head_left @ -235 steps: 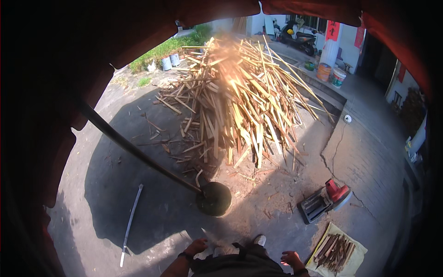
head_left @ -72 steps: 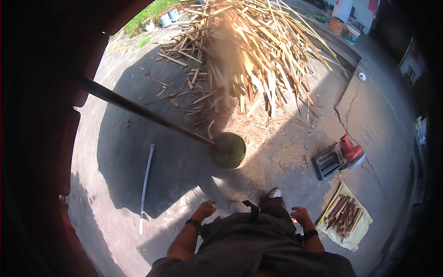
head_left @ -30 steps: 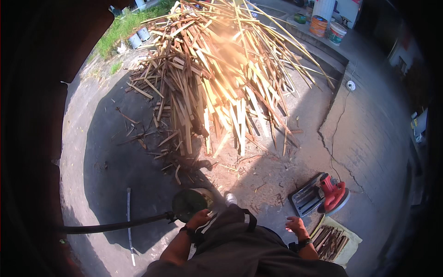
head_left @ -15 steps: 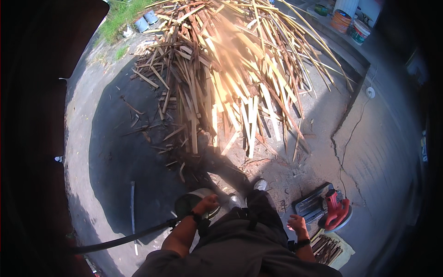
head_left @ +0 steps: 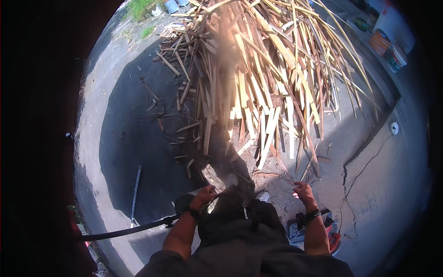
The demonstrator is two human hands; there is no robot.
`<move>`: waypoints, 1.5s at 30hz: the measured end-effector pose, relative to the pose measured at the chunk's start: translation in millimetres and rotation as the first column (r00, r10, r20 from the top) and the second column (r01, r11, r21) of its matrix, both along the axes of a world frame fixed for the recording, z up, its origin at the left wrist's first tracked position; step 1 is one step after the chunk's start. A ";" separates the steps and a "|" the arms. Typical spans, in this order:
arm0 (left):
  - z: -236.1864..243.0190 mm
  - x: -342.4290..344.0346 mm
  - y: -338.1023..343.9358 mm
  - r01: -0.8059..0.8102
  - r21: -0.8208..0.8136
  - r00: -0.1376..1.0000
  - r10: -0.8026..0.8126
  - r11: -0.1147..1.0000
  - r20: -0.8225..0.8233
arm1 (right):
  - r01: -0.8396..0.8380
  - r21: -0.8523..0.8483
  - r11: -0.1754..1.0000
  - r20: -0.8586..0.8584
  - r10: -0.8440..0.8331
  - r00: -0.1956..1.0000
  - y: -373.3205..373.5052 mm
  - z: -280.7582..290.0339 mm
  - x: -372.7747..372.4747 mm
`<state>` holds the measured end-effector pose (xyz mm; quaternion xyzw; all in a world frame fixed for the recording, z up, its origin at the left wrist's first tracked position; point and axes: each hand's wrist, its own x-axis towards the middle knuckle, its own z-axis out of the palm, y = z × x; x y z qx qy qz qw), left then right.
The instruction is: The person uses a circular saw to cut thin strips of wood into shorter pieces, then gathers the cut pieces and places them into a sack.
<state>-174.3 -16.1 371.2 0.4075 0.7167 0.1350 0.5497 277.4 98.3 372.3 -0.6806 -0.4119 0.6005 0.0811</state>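
My left hand is closed in front of my left thigh. Anything inside its fingers is too small to make out. Beside it is a dark round bucket, partly covered by the hand and wrist. A black hose-like strap runs in from the left towards my left forearm. My right hand reaches forward with bent fingers apart, and I see nothing held in it. Thin wood slivers show just beyond its fingertips. Under my right forearm lies a red and black power saw, partly hidden.
A large pile of long wood strips fills the ground ahead. Broken splinters lie on the shaded ground to its left. A pale bar lies at the left. A cable crosses the floor at right. An orange bucket stands at the far right.
My right hand has moved up and forward, away from my hip, and its forearm now covers part of the saw. The view has shifted, and the left hand stays closed near my thigh.
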 end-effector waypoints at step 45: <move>-350.6 -187.2 304.1 -0.433 -0.257 0.845 0.488 0.864 0.216 | 0.175 -0.399 0.900 -0.574 -0.394 0.718 304.1 -299.4 -418.1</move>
